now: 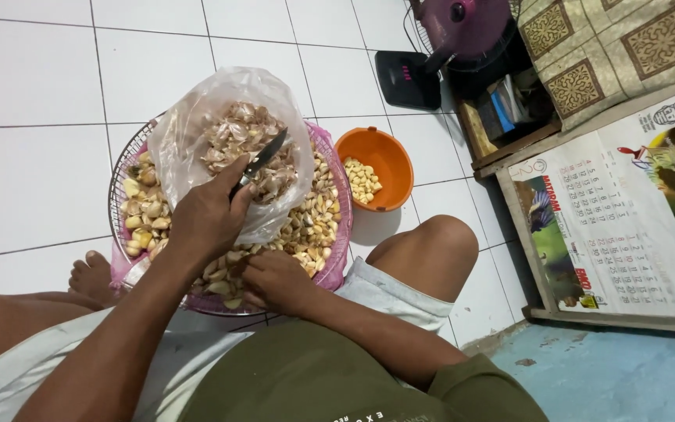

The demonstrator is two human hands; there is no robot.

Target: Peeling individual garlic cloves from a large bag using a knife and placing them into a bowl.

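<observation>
Left hand (208, 215) closed around a dark-bladed knife (263, 160) above a clear bag of garlic skins (232, 129). Right hand (279, 280) curled among garlic cloves (314, 223) in a pink basket (336, 258); grip unclear. Orange bowl (388, 160) just beside.

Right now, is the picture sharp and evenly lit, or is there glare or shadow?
Head view: mostly sharp, soft even light; the clear plastic bag catches pale glare; the orange bowl throws a faint shadow on the white tiles; the left hand holds a knife, slightly soft; tile lines bow near the edges.

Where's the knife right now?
Head view: the knife is in the left hand, blade over the plastic bag of garlic skins in the basket.
</observation>
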